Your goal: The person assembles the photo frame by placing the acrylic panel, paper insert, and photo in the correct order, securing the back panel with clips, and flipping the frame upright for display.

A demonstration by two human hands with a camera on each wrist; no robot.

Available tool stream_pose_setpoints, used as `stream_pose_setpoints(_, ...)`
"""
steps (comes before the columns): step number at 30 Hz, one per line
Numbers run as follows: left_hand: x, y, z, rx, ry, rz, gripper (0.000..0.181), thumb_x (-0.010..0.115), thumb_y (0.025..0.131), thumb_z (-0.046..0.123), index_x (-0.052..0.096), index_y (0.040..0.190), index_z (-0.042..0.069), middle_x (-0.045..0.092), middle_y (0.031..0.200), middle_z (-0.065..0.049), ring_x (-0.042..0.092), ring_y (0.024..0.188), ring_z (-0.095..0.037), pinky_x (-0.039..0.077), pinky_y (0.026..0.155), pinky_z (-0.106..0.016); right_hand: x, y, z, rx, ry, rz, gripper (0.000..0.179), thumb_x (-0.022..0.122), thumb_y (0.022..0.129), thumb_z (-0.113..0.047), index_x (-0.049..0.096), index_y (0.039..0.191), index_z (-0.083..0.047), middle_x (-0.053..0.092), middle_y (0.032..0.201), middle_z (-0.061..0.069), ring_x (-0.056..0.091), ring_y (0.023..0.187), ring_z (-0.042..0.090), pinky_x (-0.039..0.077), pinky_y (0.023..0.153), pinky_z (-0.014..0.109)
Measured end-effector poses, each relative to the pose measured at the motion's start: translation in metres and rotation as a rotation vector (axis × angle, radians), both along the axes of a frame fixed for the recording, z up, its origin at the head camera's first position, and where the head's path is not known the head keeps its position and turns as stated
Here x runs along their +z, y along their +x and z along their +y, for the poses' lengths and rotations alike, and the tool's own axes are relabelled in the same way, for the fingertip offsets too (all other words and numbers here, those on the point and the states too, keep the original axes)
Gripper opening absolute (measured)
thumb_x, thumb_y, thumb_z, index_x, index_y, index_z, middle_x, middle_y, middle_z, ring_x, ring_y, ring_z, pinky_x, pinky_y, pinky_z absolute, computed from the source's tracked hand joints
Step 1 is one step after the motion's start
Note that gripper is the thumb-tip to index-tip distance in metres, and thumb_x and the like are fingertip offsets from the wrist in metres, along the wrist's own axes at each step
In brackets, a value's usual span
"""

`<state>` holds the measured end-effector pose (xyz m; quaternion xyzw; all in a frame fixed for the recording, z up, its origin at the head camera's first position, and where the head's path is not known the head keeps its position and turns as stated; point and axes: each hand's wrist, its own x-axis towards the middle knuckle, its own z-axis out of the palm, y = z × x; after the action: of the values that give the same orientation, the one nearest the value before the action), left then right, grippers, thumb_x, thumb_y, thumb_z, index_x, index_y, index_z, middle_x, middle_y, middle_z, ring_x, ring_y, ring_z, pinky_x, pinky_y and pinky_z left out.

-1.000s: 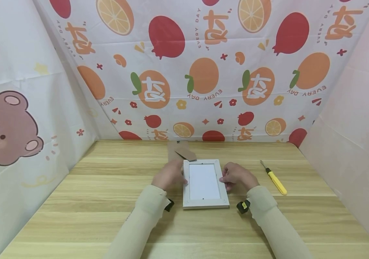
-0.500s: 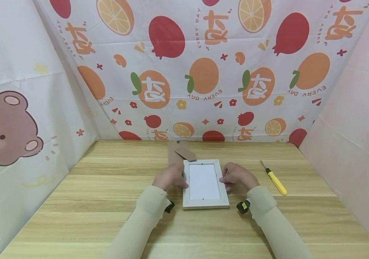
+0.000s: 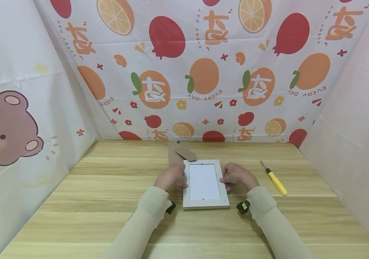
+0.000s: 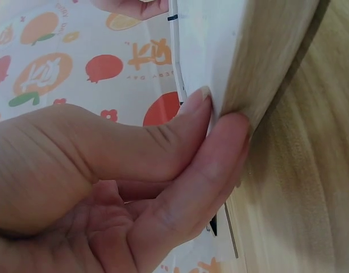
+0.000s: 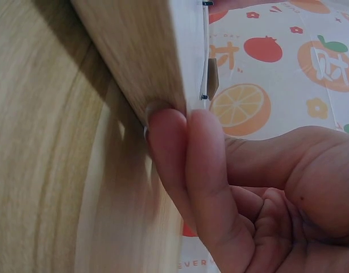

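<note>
A white picture frame (image 3: 206, 204) lies on the table with a white sheet (image 3: 203, 181) inside its border. My left hand (image 3: 170, 177) holds its left side; in the left wrist view the thumb (image 4: 191, 114) lies on the white face and the index finger (image 4: 228, 139) against the wood-coloured edge. On the opposite side my right hand (image 3: 236, 175) grips the frame, thumb over the border. In the right wrist view two fingertips (image 5: 169, 125) press that edge. Small dark tabs (image 5: 204, 96) show along the inner rim.
Brown cardboard pieces (image 3: 185, 154) lie just behind the frame, one on another. To the right of my right hand is a screwdriver (image 3: 276, 182) with a yellow handle. Printed fabric (image 3: 203, 118) encloses the wooden table (image 3: 84, 201) at the back and sides.
My left hand has shifted slightly toward me along the frame's left side. The frame and my right hand stay in place.
</note>
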<state>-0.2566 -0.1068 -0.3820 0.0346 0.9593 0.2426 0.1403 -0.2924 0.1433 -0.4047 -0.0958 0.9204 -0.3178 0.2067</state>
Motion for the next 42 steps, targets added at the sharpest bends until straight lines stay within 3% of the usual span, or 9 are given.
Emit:
stream_pose_setpoints(9,-0.001,0.0,0.001,0.005,0.018,0.014,0.044,0.084,0.082,0.002,0.06,0.118,-0.003,0.065,0.107,-0.016,0.068,0.067,-0.019,0.055,0.081,-0.036,0.0,0.0,0.0,0.01,0.009,0.019,0.016,0.071,0.097,-0.009,0.059,0.088,-0.003,0.067,0.069,0.007,0.065,0.055,0.013,0.052,0.059,0.022)
stream_pose_setpoints(28,-0.002,0.0,-0.002,0.012,0.008,-0.002,0.04,0.084,0.084,0.005,0.059,0.115,-0.001,0.066,0.094,-0.012,0.069,0.071,-0.019,0.056,0.083,-0.038,0.003,0.0,-0.002,0.019,0.003,0.018,0.015,0.071,0.097,-0.009,0.059,0.089,-0.003,0.067,0.07,0.008,0.065,0.056,0.014,0.054,0.06,0.023)
stream_pose_setpoints(34,-0.002,0.001,-0.002,0.02,0.026,-0.012,0.043,0.084,0.084,0.005,0.059,0.119,-0.001,0.068,0.099,-0.013,0.07,0.069,-0.018,0.056,0.089,-0.042,0.007,-0.002,0.002,0.044,0.062,0.052,0.015,0.074,0.096,-0.015,0.064,0.089,-0.005,0.069,0.078,0.007,0.066,0.066,0.017,0.054,0.066,0.026)
stream_pose_setpoints(38,-0.003,0.002,-0.001,0.029,0.041,-0.032,0.046,0.084,0.084,0.004,0.058,0.122,-0.002,0.068,0.099,-0.014,0.071,0.067,-0.018,0.056,0.093,-0.045,0.017,-0.009,0.001,0.027,0.106,0.096,0.015,0.076,0.095,-0.019,0.067,0.093,-0.008,0.068,0.084,0.007,0.063,0.074,0.019,0.051,0.068,0.028)
stream_pose_setpoints(42,-0.002,0.003,0.001,0.043,0.04,-0.044,0.047,0.083,0.085,0.004,0.058,0.125,-0.002,0.068,0.099,-0.014,0.071,0.067,-0.019,0.056,0.093,-0.045,0.03,-0.027,-0.006,0.038,0.106,0.159,0.015,0.075,0.095,-0.02,0.067,0.096,-0.007,0.067,0.084,0.008,0.061,0.074,0.02,0.051,0.068,0.03)
